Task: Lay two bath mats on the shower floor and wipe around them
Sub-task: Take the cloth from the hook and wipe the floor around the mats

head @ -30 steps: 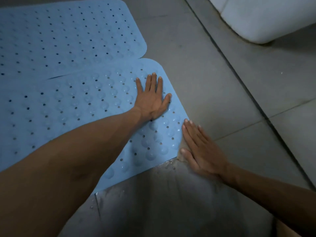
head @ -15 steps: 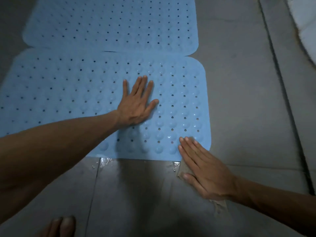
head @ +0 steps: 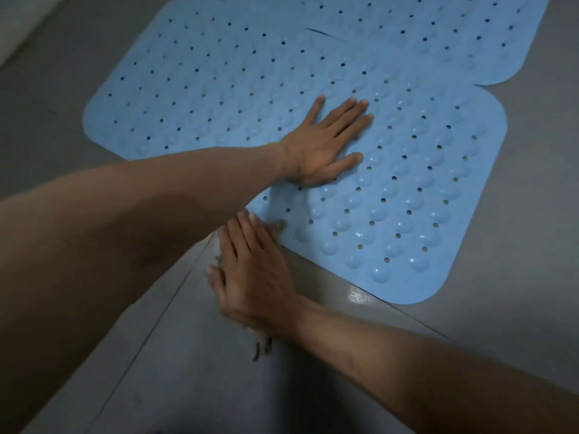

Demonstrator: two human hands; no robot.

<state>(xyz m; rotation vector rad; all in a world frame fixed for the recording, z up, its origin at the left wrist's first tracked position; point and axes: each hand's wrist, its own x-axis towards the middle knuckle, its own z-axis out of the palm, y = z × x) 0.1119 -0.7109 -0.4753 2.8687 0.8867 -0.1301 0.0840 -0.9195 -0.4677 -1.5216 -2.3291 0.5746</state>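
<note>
Head view, looking down on a grey tiled floor (head: 517, 277), its grout lines running diagonally across the lower half. Two light-blue bath mats lie flat on it, both perforated with small round holes and covered in raised domes. The near mat (head: 423, 189) fills the centre of the frame, with rounded corners at the left, the right and the lower right. The far mat (head: 454, 32) lies beyond it at the upper right, partly cut off by the top edge; the two meet along a seam where one edge slightly overlaps the other. A pale surface (head: 18, 23) shows at the upper left corner. A small bright wet patch (head: 360, 298) glints on the floor just beside the lower edge of the near mat.

Left hand (head: 322, 148): palm down on the middle of the near mat, fingers straight and spread, thumb apart, pressing the mat flat. Right hand (head: 253, 277): palm down on the floor just beside the near mat's lower edge, fingers straight and close together, tips reaching that edge. It presses a brownish cloth (head: 263, 346) against the floor; frayed bits of the cloth show beyond the fingers and under the wrist. The left forearm crosses above the right fingertips.
</note>
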